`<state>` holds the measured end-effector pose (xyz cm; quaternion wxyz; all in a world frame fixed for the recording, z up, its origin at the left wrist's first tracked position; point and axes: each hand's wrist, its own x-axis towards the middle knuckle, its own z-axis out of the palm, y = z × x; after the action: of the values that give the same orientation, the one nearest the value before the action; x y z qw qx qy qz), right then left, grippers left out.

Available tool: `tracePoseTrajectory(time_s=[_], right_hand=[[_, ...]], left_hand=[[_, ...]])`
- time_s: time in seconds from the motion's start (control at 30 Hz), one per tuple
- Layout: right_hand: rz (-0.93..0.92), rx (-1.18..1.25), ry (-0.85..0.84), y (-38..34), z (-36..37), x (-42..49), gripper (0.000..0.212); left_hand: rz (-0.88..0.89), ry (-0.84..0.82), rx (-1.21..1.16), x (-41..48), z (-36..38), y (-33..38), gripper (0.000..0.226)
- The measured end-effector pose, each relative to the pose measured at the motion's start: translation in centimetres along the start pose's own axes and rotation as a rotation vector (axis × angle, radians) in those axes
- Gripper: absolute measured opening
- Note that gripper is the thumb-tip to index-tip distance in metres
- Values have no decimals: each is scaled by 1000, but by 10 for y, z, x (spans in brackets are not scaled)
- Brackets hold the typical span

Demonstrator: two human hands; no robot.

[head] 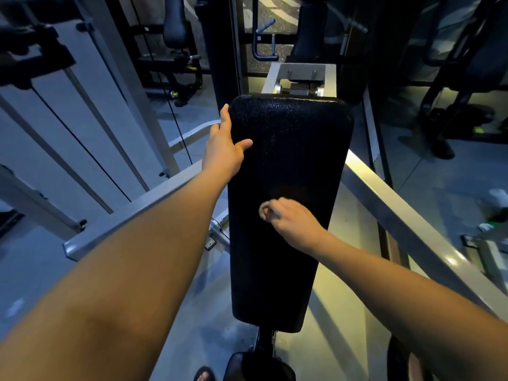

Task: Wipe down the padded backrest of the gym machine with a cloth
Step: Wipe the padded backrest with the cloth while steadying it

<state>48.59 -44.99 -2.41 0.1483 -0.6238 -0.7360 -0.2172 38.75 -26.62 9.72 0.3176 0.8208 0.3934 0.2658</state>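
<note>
Head view: padded backrest [288, 149] runs near to far at centre, grey frame rail [390, 196] to its right. left grip [225, 141] spread flat on far left edge, thumb over face, clasping nothing (likely steadying pad). right grip [291, 218] clamped on bunched cloth [264, 211], pressed mid-pad for wiping.

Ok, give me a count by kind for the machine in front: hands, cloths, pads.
Hands: 2, the left hand resting on the pad's left edge, the right hand gripping the cloth
Cloths: 1
Pads: 2, the padded backrest and a lower pad partly in view
Total: 5
</note>
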Motion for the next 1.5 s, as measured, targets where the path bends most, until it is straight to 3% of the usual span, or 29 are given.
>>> tracePoseTrajectory(time_s=[0.1, 0.2, 0.3, 0.4, 0.47, 0.57, 0.67, 0.77, 0.9, 1.03, 1.17, 1.3, 1.4, 1.5], right_hand=[[-149, -69, -78, 10, -5, 6, 9], [-182, -176, 107, 40, -38, 43, 10], [6, -298, 229, 62, -76, 79, 12], [232, -234, 285, 49, -64, 77, 25], [187, -120, 227, 28, -35, 50, 20], [-27, -84, 38, 20, -16, 18, 14], [-131, -209, 79, 44, -40, 40, 12], [-9, -325, 263, 71, -84, 91, 13], [263, -269, 310, 79, -99, 117, 32], [40, -113, 154, 45, -52, 63, 19], [-105, -194, 65, 61, -67, 70, 20], [43, -292, 160, 81, -110, 125, 15], [185, -237, 209, 72, -103, 132, 26], [138, -142, 157, 48, -74, 104, 21]], left_hand=[[5, 14, 13, -1, 0, 0, 89], [12, 7, 21, 0, -1, 1, 90], [16, 1, 42, 1, -1, -1, 91], [15, 4, 56, 2, -1, -2, 91], [19, 6, 54, 3, -1, -3, 91], [13, 9, 54, 5, 2, -4, 90], [-8, 26, 57, 6, 5, -4, 91], [-8, 20, 55, 5, 4, -4, 91], [-5, 4, 47, 5, 1, -3, 91], [7, 20, 48, 4, 1, -2, 90], [-4, 28, 49, 2, 1, 1, 90], [-19, 9, 38, 2, 0, 3, 90], [-22, 4, 35, 2, -1, 3, 89], [-17, -28, 51, 4, -2, 2, 90]])
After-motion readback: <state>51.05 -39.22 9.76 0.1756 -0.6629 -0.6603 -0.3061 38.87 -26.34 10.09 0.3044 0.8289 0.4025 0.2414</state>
